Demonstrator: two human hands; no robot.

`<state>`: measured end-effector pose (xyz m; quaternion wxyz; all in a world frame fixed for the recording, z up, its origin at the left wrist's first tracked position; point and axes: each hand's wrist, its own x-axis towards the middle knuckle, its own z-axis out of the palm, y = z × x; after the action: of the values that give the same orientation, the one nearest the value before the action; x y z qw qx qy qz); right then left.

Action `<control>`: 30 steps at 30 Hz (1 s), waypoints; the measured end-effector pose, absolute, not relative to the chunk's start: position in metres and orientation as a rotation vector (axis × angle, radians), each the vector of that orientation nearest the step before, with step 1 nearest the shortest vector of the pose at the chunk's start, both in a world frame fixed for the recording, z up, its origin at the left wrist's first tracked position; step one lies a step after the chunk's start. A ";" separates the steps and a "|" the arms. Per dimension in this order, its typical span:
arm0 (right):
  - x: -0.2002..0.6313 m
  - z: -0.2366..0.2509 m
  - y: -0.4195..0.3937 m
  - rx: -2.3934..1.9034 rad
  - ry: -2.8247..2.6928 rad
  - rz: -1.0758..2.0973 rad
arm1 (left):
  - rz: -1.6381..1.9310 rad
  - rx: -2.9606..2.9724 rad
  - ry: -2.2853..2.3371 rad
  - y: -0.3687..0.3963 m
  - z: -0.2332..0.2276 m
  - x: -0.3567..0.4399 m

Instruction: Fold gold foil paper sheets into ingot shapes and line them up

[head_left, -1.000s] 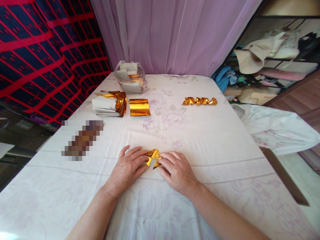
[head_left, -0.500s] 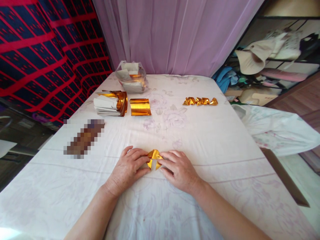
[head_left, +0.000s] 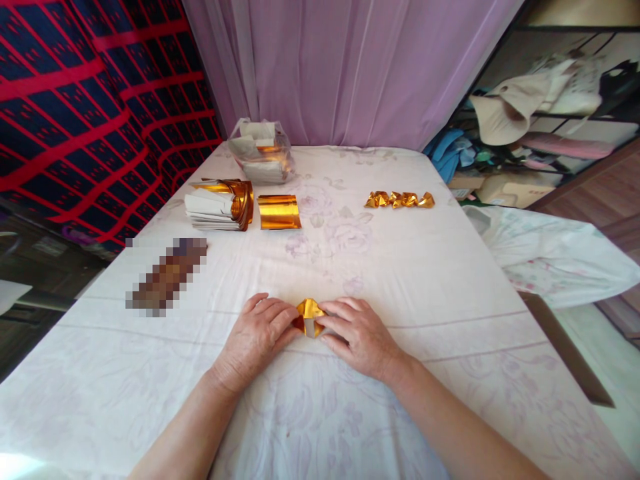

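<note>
A small piece of gold foil paper (head_left: 309,315), partly folded, lies on the white flowered tablecloth (head_left: 430,280) near the front. My left hand (head_left: 257,337) presses its left side with the fingertips. My right hand (head_left: 357,337) pinches its right side. Both hands rest on the cloth, and part of the foil is hidden under the fingers. At the back right, a row of several finished folded gold pieces (head_left: 399,200) sits in a line.
At the back left sit a stack of white and gold sheets (head_left: 217,205), a flat gold sheet (head_left: 279,212) and a clear bag of paper (head_left: 261,160). A blurred dark object (head_left: 167,275) lies left. Purple curtain behind, shelves with clothes at right.
The hands have drawn closer together and the gold foil has been folded into a tighter, smaller shape between the fingers.
</note>
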<state>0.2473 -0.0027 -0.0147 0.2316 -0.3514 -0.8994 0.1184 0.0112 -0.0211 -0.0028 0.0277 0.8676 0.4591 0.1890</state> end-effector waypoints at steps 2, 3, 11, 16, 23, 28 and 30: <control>0.247 -0.016 -0.003 -0.961 -2.464 0.296 | 0.582 2.692 1.416 -0.021 -0.003 0.011; 0.246 -0.016 -0.003 -0.959 -2.459 0.283 | 0.584 2.696 1.408 -0.021 -0.003 0.012; 0.246 -0.018 -0.003 -0.953 -2.430 0.250 | 0.615 2.668 1.414 -0.022 -0.003 0.013; 0.245 -0.020 -0.002 -0.992 -2.370 0.301 | 0.645 2.526 1.492 -0.021 -0.009 0.013; 0.238 -0.021 0.001 -1.121 -2.272 0.332 | 0.630 2.388 1.626 -0.021 -0.008 0.016; 0.235 -0.021 0.001 -1.218 -2.272 0.321 | 0.656 2.324 1.674 -0.020 -0.009 0.020; 0.235 -0.021 0.000 -1.243 -2.272 0.321 | 0.668 2.310 1.702 -0.020 -0.010 0.022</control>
<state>0.2349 0.0004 -0.0213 0.2628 -0.4596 -0.8400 0.1187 0.0217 -0.0202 -0.0096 0.0978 0.7803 0.5750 0.2257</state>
